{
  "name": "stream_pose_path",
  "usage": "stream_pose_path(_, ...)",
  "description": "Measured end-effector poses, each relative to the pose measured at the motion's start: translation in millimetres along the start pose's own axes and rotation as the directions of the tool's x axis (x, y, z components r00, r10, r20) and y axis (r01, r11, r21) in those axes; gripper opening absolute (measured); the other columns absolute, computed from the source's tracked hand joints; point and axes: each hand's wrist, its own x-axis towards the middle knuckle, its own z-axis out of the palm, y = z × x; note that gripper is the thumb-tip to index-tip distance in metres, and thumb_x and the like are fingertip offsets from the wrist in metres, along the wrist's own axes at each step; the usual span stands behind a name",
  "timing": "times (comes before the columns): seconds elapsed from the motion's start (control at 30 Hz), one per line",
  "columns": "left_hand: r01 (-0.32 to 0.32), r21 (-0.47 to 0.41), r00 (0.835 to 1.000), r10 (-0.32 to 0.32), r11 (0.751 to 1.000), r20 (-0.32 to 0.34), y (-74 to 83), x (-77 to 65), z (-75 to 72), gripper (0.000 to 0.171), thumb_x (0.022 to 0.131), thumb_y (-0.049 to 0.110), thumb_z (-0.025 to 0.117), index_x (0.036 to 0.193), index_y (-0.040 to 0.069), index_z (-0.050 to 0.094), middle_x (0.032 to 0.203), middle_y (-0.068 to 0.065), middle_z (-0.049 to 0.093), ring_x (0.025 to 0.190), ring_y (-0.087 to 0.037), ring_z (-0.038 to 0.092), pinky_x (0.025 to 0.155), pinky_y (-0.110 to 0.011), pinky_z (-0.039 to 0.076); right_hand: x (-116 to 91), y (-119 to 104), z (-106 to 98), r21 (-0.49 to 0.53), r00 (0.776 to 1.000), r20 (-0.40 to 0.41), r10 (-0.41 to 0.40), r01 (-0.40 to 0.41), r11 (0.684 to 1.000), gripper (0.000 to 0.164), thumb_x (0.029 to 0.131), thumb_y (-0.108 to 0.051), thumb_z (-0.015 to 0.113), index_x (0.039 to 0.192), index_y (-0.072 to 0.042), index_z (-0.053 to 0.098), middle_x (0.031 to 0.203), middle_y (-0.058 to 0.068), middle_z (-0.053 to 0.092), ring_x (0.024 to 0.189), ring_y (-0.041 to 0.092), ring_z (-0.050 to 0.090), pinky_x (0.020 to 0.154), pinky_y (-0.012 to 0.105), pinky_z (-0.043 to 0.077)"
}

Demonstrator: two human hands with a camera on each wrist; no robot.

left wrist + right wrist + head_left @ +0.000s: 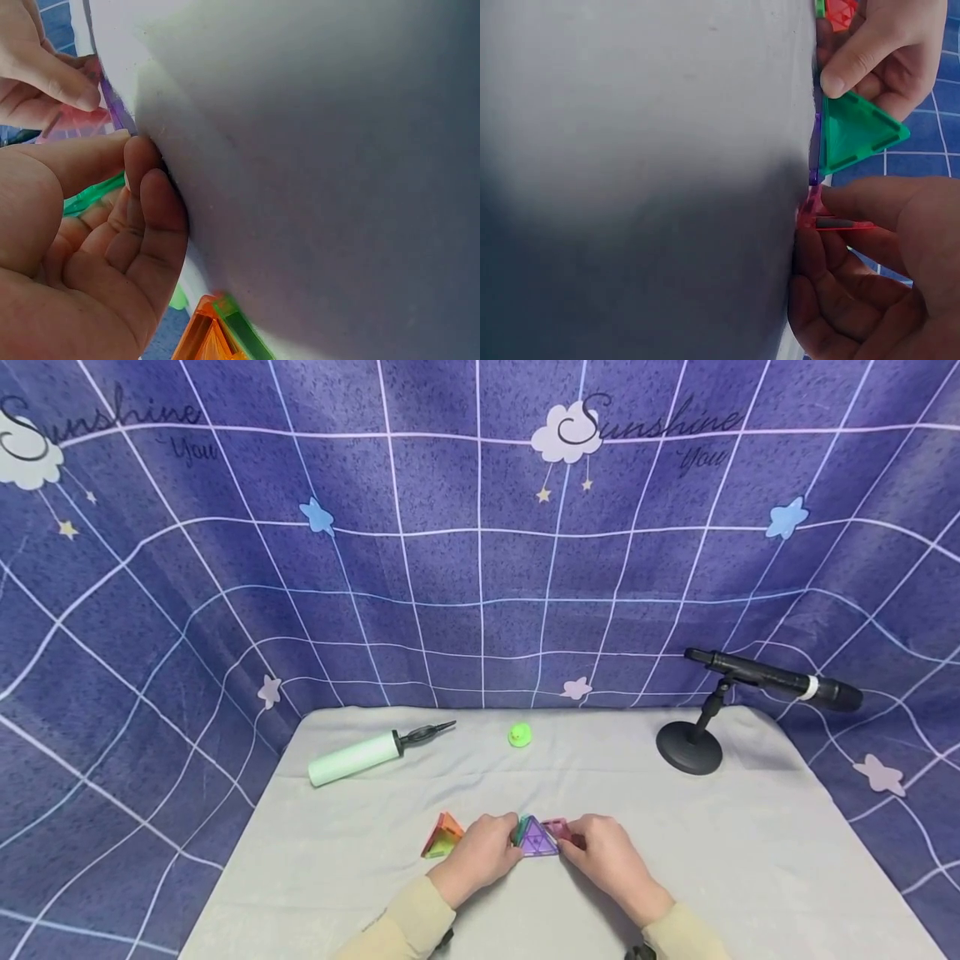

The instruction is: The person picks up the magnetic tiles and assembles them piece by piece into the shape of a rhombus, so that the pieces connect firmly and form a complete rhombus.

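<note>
Both hands work on magnetic tiles at the middle of the table. The left hand (483, 853) pinches the left edge of a purple triangular tile (537, 841) and a green triangular tile (861, 133), which stands up from the purple one in the right wrist view. The right hand (609, 858) pinches a pink-red tile piece (557, 828) beside the purple tile's right edge; its far end is hidden by the fingers. Left of the left hand stands a small pyramid of orange, red and yellow-green tiles (443, 837), apart from the others.
A pale green hand pump (356, 760) with a black nozzle lies at the back left. A small bright green duck toy (520, 735) is at the back middle. At the back right, a black microphone (780, 679) sits on a round-based stand (690, 748). A blue patterned curtain (450, 568) surrounds the white-covered table (360, 893).
</note>
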Motion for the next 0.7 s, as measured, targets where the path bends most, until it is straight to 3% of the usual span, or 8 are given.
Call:
stream_pose_path(0.27, 0.011, -0.014, 1.000, -0.011, 1.000, 0.018, 0.9, 1.2, -0.1, 0.025, 0.089, 0.016, 0.081, 0.084, 0.015, 0.056, 0.063, 0.009, 0.048, 0.055, -0.007, 0.043, 0.053, -0.029, 0.039, 6, -2, 4, -0.016, 1.000, 0.007, 0.012, -0.012, 1.000, 0.023, 0.082, -0.011, 0.086, 0.069, -0.019, 0.068, 0.062, -0.015, 0.049, 0.056, 0.002, 0.041, 0.053, 0.025, 0.037)
stream_pose_path(0.47, 0.012, -0.016, 1.000, -0.012, 1.000, 0.020, 1.1, 1.3, -0.6, 0.026, 0.089, 0.014, 0.080, 0.084, 0.015, 0.055, 0.063, 0.009, 0.048, 0.055, -0.007, 0.043, 0.053, -0.028, 0.038, 8, -6, 6, -0.029, 1.000, 0.010, -0.013, 0.014, 0.999, 0.032, 0.083, -0.011, 0.086, 0.065, -0.019, 0.061, 0.061, -0.012, 0.045, 0.055, 0.004, 0.039, 0.052, 0.025, 0.035)
stream_pose_path(0.7, 0.011, -0.019, 1.000, -0.011, 1.000, 0.029, -0.8, 2.3, -1.2, 0.026, 0.088, 0.014, 0.081, 0.082, 0.015, 0.055, 0.063, 0.010, 0.047, 0.055, -0.006, 0.042, 0.053, -0.028, 0.037, 9, -13, 10, -0.041, 0.999, -0.023, -0.046, 0.045, 0.998, 0.027, 0.080, -0.010, 0.088, 0.069, -0.018, 0.065, 0.064, -0.012, 0.048, 0.057, 0.003, 0.041, 0.053, 0.025, 0.038)
